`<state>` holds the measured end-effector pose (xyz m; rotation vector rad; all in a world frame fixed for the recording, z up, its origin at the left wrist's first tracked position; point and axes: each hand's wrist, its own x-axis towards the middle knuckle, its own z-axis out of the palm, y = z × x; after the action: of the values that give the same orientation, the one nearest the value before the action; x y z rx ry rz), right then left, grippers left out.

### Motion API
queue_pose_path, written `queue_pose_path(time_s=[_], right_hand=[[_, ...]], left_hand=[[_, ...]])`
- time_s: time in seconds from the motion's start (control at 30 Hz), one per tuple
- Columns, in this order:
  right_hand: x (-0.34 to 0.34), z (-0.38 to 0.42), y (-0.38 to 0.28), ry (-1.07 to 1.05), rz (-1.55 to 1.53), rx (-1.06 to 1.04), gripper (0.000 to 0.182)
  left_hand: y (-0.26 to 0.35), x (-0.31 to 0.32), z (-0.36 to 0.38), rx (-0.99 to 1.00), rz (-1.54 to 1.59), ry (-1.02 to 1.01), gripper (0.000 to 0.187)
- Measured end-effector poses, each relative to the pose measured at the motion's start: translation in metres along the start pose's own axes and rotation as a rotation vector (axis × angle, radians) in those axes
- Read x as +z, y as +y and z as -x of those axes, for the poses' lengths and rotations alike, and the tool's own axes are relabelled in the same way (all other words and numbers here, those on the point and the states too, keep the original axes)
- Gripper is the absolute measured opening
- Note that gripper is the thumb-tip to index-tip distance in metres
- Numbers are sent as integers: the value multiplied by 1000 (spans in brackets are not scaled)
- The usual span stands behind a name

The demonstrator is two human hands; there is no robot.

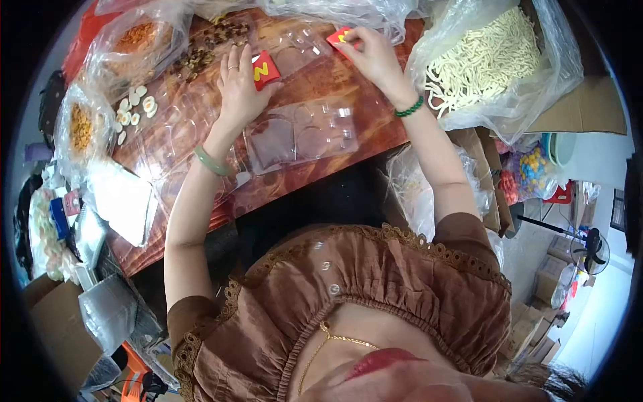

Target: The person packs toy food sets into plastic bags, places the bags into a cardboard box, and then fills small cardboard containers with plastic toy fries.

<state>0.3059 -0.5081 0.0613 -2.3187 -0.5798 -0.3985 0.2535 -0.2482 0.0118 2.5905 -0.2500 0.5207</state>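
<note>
**Two red cartons in hand over a table of clear trays**

The person sits at a reddish-brown wooden table, seen from a camera that looks down over a brown ruffled blouse. The left hand, a pale green bangle on its wrist, rests on the table with its fingers curled around a small red carton with a yellow letter; the carton sits at the fingertips, just above the tabletop. The right hand, with a dark green bead bracelet at the wrist, pinches a second red carton between thumb and fingertips, farther from the body and close to the table's far edge.

Between the two forearms lies a clear plastic blister tray with round and square pockets, flat on the wood. Another clear tray lies between the two cartons, and more clear plastic spreads under the left forearm.

To the right of the right hand stands an open plastic bag of pale noodle-like strips, well filled. At the far left corner of the table sit a bag of orange pieces, a scatter of small brown pieces and a few white and yellow discs. Another bag of orange pieces hangs at the left edge, beside a folded white sheet. Cardboard boxes stand on the floor at the lower left.
</note>
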Motion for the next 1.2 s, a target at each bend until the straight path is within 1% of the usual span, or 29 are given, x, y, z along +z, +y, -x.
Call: queue_pose_path(time_s=[0.07, 0.1, 0.13, 0.17, 0.2, 0.23, 0.27, 0.3, 0.33, 0.37, 0.43, 0.47, 0.53, 0.6, 0.67, 0.77, 0.83, 0.87, 0.9, 0.93, 1.0, 1.03, 1.07, 1.1, 1.13, 1.17, 1.2], right_hand=[[-5, 14, 59, -74, 158, 80, 26], [-7, 19, 66, -154, 33, 196, 24], [-6, 24, 71, -176, -42, 149, 22], [-2, 26, 75, -195, -116, 95, 20], [3, 26, 78, -157, -116, 91, 19], [6, 28, 81, -149, -117, 94, 19], [6, 30, 78, -144, -83, 150, 19], [7, 32, 77, -140, -51, 208, 20], [9, 34, 79, -66, -163, 175, 22], [9, 33, 77, -57, -167, 178, 22], [9, 34, 73, -58, -174, 133, 25], [7, 34, 69, -123, -123, 187, 26], [15, 35, 80, -113, -89, 242, 25], [14, 38, 83, -115, -56, 290, 24], [7, 46, 83, -36, -110, 144, 18], [-14, 57, 79, -39, -169, 137, 13], [-30, 62, 73, -25, -181, 138, 12], [-35, 64, 71, -5, -192, 132, 11], [-38, 65, 71, 60, -218, 44, 16], [-40, 65, 70, 60, -215, 45, 16], [-44, 62, 62, -35, -152, 231, 18], [-44, 59, 59, -34, -149, 232, 18], [-44, 54, 58, -76, -139, 235, 20], [-45, 51, 58, -119, -130, 240, 21], [-45, 49, 61, -118, -127, 242, 21], [-46, 46, 63, -130, -133, 219, 21], [-46, 45, 65, -143, -139, 196, 21]], left_hand=[[14, 1, -11, 153, -93, 111, 84], [24, 7, -23, 227, 6, 117, 77], [35, 17, -32, 238, 8, 110, 77], [48, 27, -44, 312, 123, 15, 75], [58, 37, -57, 384, 235, -80, 74], [63, 52, -69, 444, 184, -107, 73], [67, 66, -81, 452, 181, -111, 73], [72, 76, -93, 537, 82, -143, 77], [74, 84, -102, 622, -19, -175, 80], [80, 86, -109, 631, -23, -179, 80], [91, 90, -121, 740, -141, -282, 74], [92, 95, -128, 751, -140, -288, 74], [93, 103, -141, 636, -90, -443, 77], [97, 103, -141, 639, -64, -442, 78], [99, 100, -138, 627, -10, -433, 80], [106, 92, -129, 613, 49, -425, 83], [113, 85, -120, 453, 77, -505, 84], [111, 87, -117, 455, 81, -506, 84], [108, 88, -113, 477, 142, -451, 82], [106, 89, -110, 497, 202, -395, 81], [120, 81, -104, 474, 182, -400, 80], [128, 77, -102, 450, 160, -405, 79], [133, 77, -101, 452, 162, -402, 79], [138, 77, -100, 493, 132, -349, 79], [141, 77, -99, 533, 103, -296, 78], [142, 78, -99, 536, 105, -294, 78], [142, 80, -100, 568, 115, -242, 80]])
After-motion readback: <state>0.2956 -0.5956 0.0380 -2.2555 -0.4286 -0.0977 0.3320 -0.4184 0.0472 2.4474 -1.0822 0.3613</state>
